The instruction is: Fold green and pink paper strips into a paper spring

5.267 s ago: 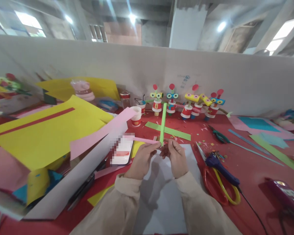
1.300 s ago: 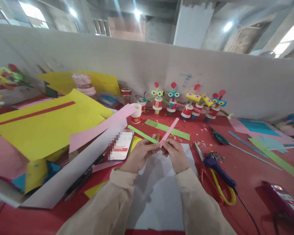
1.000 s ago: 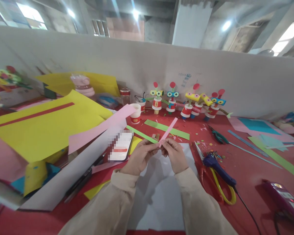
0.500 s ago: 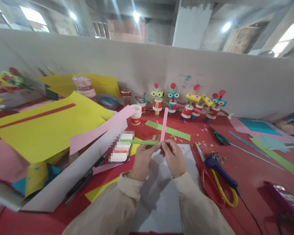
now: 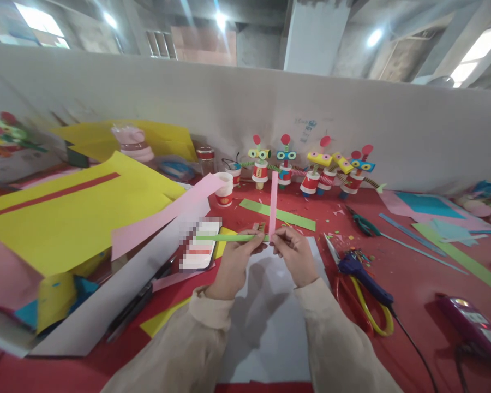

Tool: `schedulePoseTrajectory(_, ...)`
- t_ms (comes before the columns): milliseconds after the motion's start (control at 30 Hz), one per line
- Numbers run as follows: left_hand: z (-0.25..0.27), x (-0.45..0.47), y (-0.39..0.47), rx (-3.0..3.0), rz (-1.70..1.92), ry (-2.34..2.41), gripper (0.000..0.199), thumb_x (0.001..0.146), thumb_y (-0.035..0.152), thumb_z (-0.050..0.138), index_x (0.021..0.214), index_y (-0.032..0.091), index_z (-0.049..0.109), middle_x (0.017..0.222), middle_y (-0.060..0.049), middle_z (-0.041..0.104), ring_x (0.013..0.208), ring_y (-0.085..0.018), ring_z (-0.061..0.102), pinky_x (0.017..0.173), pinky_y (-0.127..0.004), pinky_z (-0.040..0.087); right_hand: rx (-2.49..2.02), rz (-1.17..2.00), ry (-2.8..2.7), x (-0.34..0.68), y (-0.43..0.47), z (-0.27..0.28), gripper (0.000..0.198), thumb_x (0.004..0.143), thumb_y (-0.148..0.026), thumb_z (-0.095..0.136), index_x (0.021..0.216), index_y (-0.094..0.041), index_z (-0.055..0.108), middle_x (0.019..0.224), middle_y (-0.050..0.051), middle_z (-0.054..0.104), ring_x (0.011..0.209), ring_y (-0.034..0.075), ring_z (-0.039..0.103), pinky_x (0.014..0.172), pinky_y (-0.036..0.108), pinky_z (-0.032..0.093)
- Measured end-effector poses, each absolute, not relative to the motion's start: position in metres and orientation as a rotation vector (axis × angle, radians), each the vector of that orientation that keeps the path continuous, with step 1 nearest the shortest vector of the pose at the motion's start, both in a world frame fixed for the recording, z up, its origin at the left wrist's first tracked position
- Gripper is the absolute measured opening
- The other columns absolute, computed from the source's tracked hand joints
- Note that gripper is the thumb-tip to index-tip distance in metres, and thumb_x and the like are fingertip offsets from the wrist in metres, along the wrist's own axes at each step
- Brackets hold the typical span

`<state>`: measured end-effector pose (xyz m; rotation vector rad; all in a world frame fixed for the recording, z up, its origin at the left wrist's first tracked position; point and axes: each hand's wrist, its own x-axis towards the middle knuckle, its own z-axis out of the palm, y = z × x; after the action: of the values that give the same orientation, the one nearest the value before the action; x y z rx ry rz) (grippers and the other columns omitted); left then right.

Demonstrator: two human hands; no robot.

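Note:
My left hand (image 5: pixel 236 263) is closed, pinching a green paper strip (image 5: pixel 225 238) that points out to the left. A pink paper strip (image 5: pixel 274 204) stands upright from the green strip's right end, so the two form a corner. The fingertips of my right hand (image 5: pixel 297 255) are closed at the foot of the pink strip, by the corner. Whether the strips are glued together there I cannot tell. Both hands are above a white sheet (image 5: pixel 265 338) on the red table.
Scissors (image 5: pixel 362 305) and a purple glue gun (image 5: pixel 364 275) lie to the right, with pliers (image 5: pixel 364 222) beyond. Behind stand several paper-cup figures (image 5: pixel 285 173) and white cups (image 5: pixel 223 191). A phone (image 5: pixel 202 245) and yellow paper (image 5: pixel 73 213) are on the left.
My right hand has shifted slightly right, away from my left fingertips. The pink strip now stands more upright. The whole view has moved a little.

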<state>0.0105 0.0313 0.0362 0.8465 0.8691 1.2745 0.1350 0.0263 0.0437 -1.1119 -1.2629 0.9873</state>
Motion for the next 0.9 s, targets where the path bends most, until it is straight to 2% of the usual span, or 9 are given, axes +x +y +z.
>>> schedulePoseTrajectory(167, 0.033, 0.011, 0.033, 0.784, 1.308, 0.835, 0.015, 0.066, 0.027, 0.072, 0.071, 0.016, 0.066, 0.070, 0.000, 0.061, 0.064, -0.010, 0.054, 0.063, -0.024, 0.042, -1.076, 1.055, -1.181, 0.131, 0.025, 0.043, 0.015, 0.073, -0.031, 0.060, 0.065, -0.019, 0.056, 0.051, -0.005, 0.052, 0.046, 0.009, 0.045, 0.047, 0.022, 0.035)
schedulePoseTrajectory(300, 0.031, 0.011, 0.032, 0.872, 1.266, 0.784, 0.016, 0.064, 0.021, 0.073, 0.079, 0.017, 0.068, 0.078, -0.002, 0.064, 0.073, -0.013, 0.057, 0.069, -0.026, 0.044, -1.110, 0.986, -1.232, 0.130, 0.025, 0.040, 0.015, 0.074, -0.032, 0.060, 0.065, -0.019, 0.057, 0.053, -0.004, 0.052, 0.047, 0.009, 0.046, 0.048, 0.023, 0.037)
schedulePoseTrajectory(400, 0.032, 0.009, 0.033, 0.894, 1.278, 0.762, 0.011, 0.066, 0.021, 0.071, 0.074, 0.015, 0.068, 0.073, -0.002, 0.062, 0.071, -0.013, 0.055, 0.069, -0.026, 0.044, -1.081, 1.014, -1.244, 0.129, 0.024, 0.039, 0.017, 0.076, -0.034, 0.058, 0.066, -0.020, 0.058, 0.054, -0.003, 0.053, 0.048, 0.010, 0.048, 0.050, 0.024, 0.039)
schedulePoseTrajectory(533, 0.036, 0.008, 0.036, 0.774, 1.285, 0.713, 0.009, 0.066, 0.022, 0.070, 0.070, 0.014, 0.068, 0.070, -0.002, 0.061, 0.066, -0.011, 0.054, 0.065, -0.025, 0.043, -0.956, 1.117, -1.177, 0.127, 0.024, 0.036, 0.017, 0.079, -0.036, 0.054, 0.081, -0.020, 0.061, 0.063, -0.001, 0.058, 0.056, 0.012, 0.053, 0.053, 0.025, 0.043)
schedulePoseTrajectory(667, 0.036, 0.008, 0.038, 0.684, 1.306, 0.730, 0.012, 0.061, 0.019, 0.074, 0.072, 0.015, 0.069, 0.070, -0.001, 0.063, 0.066, -0.010, 0.054, 0.066, -0.024, 0.043, -0.970, 0.976, -1.282, 0.122, 0.021, 0.036, 0.021, 0.076, -0.033, 0.061, 0.093, -0.021, 0.060, 0.073, 0.001, 0.060, 0.062, 0.013, 0.055, 0.057, 0.025, 0.045)
schedulePoseTrajectory(767, 0.036, 0.008, 0.036, 0.716, 1.318, 0.714, 0.014, 0.061, 0.018, 0.074, 0.074, 0.016, 0.070, 0.071, -0.001, 0.064, 0.070, -0.012, 0.056, 0.070, -0.025, 0.044, -1.016, 0.843, -1.315, 0.119, 0.017, 0.037, 0.019, 0.076, -0.033, 0.062, 0.089, -0.020, 0.060, 0.072, 0.001, 0.060, 0.062, 0.013, 0.055, 0.056, 0.025, 0.044)
schedulePoseTrajectory(900, 0.037, 0.011, 0.032, 0.777, 1.354, 0.708, 0.010, 0.064, 0.019, 0.072, 0.072, 0.015, 0.069, 0.070, -0.002, 0.064, 0.071, -0.013, 0.056, 0.069, -0.026, 0.044, -1.028, 0.844, -1.263, 0.117, 0.016, 0.037, 0.017, 0.079, -0.035, 0.058, 0.086, -0.020, 0.059, 0.070, 0.001, 0.060, 0.059, 0.012, 0.056, 0.054, 0.024, 0.044)
